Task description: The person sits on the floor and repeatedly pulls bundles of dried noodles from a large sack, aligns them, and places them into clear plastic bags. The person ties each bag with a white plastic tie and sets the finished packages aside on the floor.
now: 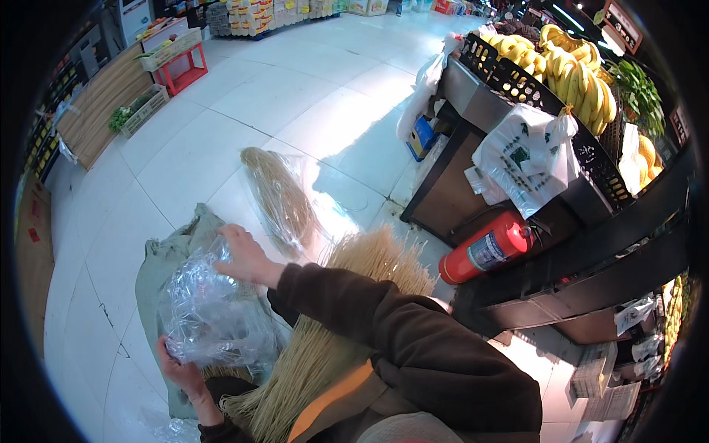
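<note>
Crumpled clear plastic bags [216, 310] are spread between my hands, on top of a grey-green woven sack [152, 282] on the floor. My left hand [185, 374] grips the near edge of the plastic. At the far edge, my right hand [243, 257] has its fingers and thumb on the film. A large loose bundle of long dried noodles [321, 343] lies close to my body, partly hidden beneath my right forearm. Beyond it, another noodle bundle [279, 199] rests on the tiles inside a clear bag. More strands show under the plastic near my left wrist.
A red fire extinguisher [487, 249] stands at the right beside a dark display stand [454, 183]. White plastic bags [520, 155] hang there below bananas [576, 77] in a black crate. Farther left are a red stool [180, 72] and a vegetable crate [145, 111].
</note>
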`<state>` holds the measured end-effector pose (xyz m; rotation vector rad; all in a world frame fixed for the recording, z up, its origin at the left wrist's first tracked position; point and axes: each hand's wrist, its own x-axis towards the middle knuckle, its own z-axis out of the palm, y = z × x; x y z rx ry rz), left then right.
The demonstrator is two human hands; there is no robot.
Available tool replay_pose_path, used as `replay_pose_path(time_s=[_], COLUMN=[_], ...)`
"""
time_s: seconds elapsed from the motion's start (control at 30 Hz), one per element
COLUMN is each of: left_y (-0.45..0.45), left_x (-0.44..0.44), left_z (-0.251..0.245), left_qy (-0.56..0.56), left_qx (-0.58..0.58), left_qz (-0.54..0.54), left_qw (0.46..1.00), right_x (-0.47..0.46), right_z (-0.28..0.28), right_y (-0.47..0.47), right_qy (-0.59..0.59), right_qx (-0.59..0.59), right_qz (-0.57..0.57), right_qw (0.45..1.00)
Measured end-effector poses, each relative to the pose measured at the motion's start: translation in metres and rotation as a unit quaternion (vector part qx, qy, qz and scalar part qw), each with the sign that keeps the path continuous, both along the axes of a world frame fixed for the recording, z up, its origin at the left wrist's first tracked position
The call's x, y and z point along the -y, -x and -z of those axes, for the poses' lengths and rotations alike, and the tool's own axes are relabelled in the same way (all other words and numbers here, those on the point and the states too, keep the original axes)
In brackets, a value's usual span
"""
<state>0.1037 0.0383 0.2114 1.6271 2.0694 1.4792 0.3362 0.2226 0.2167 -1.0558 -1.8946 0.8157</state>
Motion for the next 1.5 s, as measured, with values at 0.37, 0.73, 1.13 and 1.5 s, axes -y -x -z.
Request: replay_pose_path(time_s=[0.37, 0.73, 1.13, 1.5], left_y=[-0.016, 0.120, 0.051, 0.029], left_x=[-0.011, 0.133, 0.265, 0.326], left_z=[-0.041, -0.067, 0.008, 0.114], left_qy=[0.066, 0.205, -0.260, 0.409], left_qx=[-0.251, -0.272, 0.600, -0.031], left_qz=[-0.028, -0.352, -0.130, -0.253], left_qw=[0.965, 0.872, 0.745, 0.876], right_x=[0.041, 0.063, 0.125, 0.141], right_z=[0.022, 0.014, 0.060, 0.092], right_y=[0.050, 0.050, 0.084, 0.110], right_qy=[0.046, -0.120, 0.252, -0.084], right_qx=[0.268, 0.033, 0.217, 0.085], right_qz=[-0.204, -0.227, -0.502, -0.495], right_qw=[0.940, 0.966, 0.799, 0.861])
